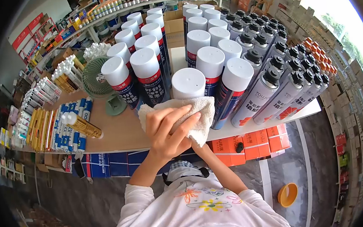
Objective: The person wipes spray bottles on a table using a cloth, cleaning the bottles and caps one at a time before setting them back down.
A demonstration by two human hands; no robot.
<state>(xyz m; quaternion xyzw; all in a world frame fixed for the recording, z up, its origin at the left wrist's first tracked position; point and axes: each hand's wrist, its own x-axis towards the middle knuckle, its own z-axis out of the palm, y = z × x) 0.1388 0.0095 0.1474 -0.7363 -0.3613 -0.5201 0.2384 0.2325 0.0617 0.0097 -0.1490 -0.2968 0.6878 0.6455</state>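
My left hand presses a whitish cloth against the front of a spray can with a white cap. Its fingers are bent over the cloth, and the can's body is hidden behind it. Only a bit of my right hand shows, below the cloth and under my left hand; its fingers are hidden. Just behind stand rows of similar white-capped cans with red and dark blue labels, and more such cans to the right. A white-capped can stands close on the right.
Grey cans with black nozzles crowd the table's right side. A green fan and sealant tubes stand on the left. Orange boxes and blue boxes lie below the edge. A yellow bowl is on the floor.
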